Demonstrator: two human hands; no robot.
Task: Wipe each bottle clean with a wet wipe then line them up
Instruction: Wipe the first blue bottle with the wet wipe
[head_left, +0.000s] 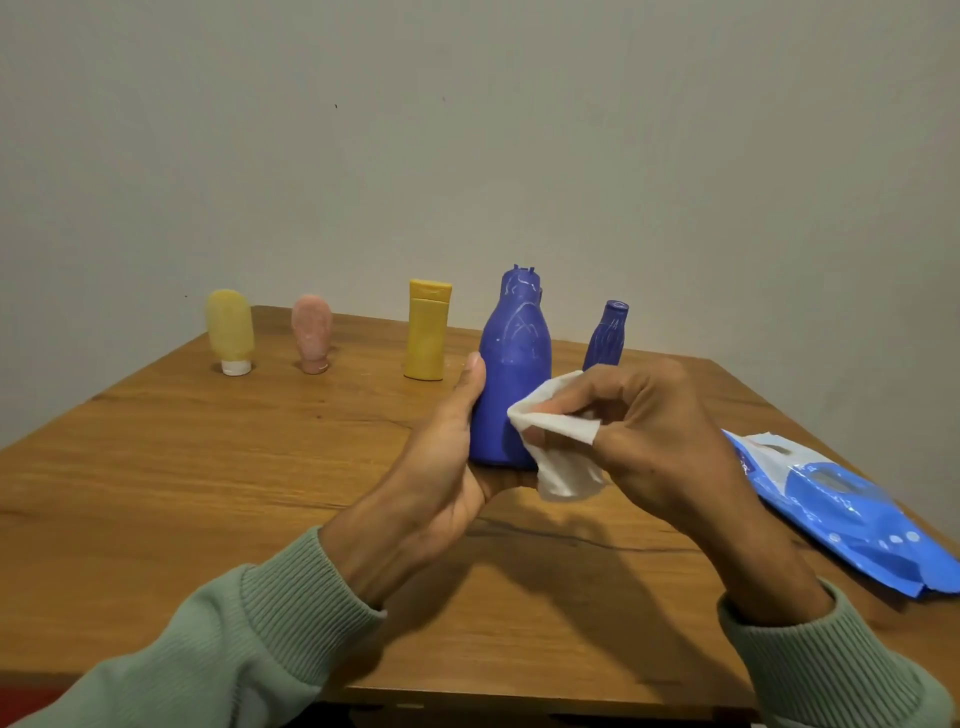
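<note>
Big blue bottle (511, 374) is standing upright in your left hand (441, 467): you are gripping it with the thumb lying up its left side and the other fingers curling under and behind its base, so it is resting on them above the table (208, 467). Your right hand (649, 431) is pinching a crumpled white wet wipe (561, 457) between thumb and curled fingers, and the wipe is touching the bottle's lower right side, just beside your left fingertips. Behind your right knuckles a small blue bottle (608, 335) is standing. Beyond your left thumb a yellow bottle (427, 332) is standing, then farther left a pink tube (311, 332) and a pale yellow tube (230, 327), both cap-down. A blue pack of wipes (841, 509) is lying to the right of your right wrist.
</note>
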